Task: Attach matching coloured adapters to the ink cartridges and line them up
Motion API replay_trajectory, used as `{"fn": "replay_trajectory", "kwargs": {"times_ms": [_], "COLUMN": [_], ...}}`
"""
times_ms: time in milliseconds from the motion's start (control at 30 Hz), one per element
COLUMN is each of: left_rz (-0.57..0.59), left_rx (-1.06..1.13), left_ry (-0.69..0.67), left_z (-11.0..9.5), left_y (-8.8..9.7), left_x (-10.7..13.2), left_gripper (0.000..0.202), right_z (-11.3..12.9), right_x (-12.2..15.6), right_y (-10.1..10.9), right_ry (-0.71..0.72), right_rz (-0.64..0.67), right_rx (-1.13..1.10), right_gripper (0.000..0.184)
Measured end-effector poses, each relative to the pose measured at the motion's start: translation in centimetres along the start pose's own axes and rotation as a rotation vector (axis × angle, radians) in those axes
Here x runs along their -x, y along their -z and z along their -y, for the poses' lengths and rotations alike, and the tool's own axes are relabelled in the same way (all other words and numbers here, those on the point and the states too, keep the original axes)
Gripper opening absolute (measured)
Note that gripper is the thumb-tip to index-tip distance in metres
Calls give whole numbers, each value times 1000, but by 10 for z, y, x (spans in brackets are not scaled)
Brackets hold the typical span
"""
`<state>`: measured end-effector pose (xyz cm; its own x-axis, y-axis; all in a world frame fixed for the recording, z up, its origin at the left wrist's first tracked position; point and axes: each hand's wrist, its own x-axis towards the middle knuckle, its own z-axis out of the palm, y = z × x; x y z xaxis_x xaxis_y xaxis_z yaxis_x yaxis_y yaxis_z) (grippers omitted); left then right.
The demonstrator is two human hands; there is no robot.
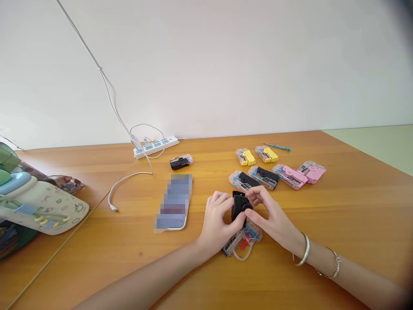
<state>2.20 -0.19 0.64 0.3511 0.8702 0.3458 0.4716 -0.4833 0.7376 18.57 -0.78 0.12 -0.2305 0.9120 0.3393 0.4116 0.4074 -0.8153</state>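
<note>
Both my hands grip one small black toy water gun (240, 207) just above the wooden table (322, 224). My left hand (219, 221) wraps its left side, fingers curled. My right hand (269, 215) pinches its right side and top. Under my hands lies a clear plastic piece with red and blue parts and a printed label (243, 242). Just beyond my hands lie several packaged toy guns: two black (254, 178), two pink (300, 174), two yellow (256, 156).
A phone (174, 202) lies left of my hands. Behind it sit another small black toy (181, 162), a white power strip (156, 146) with cables and a loose white cable end (113, 208). A teal screwdriver (277, 147) lies at the back. Bags (38, 202) rest far left.
</note>
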Motion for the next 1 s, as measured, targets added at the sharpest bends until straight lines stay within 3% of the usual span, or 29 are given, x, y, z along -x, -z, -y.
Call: {"fn": "replay_trajectory", "kwargs": {"times_ms": [133,233,367,500,700,867,1000], "left_rz": [-6,20,207,392,340,331,210], "left_rx": [77,148,10,-106,90,359,483], "left_ry": [10,28,-19,-12,-26,102,185], "left_z": [2,3,2,3,4,4,6], "left_y": [0,0,0,-1,1,-1,-3], "left_x": [2,3,5,5,3,4,4], "left_gripper": [13,22,32,27,14,13,16], "right_z": [-4,-7,-12,-16,-17,-17,-22], "right_x": [-3,-8,-18,-24,-17,-13,-13], "right_y": [2,7,17,23,20,16,10], "right_ry": [-70,-137,-269,-338,-251,-239,-281], "right_rz": [36,-37,-181,-250,-164,-45,13], "right_rx": [-84,-310,-569,-593,-609,-601,-565], "right_gripper": [19,16,19,21,23,28,39]}}
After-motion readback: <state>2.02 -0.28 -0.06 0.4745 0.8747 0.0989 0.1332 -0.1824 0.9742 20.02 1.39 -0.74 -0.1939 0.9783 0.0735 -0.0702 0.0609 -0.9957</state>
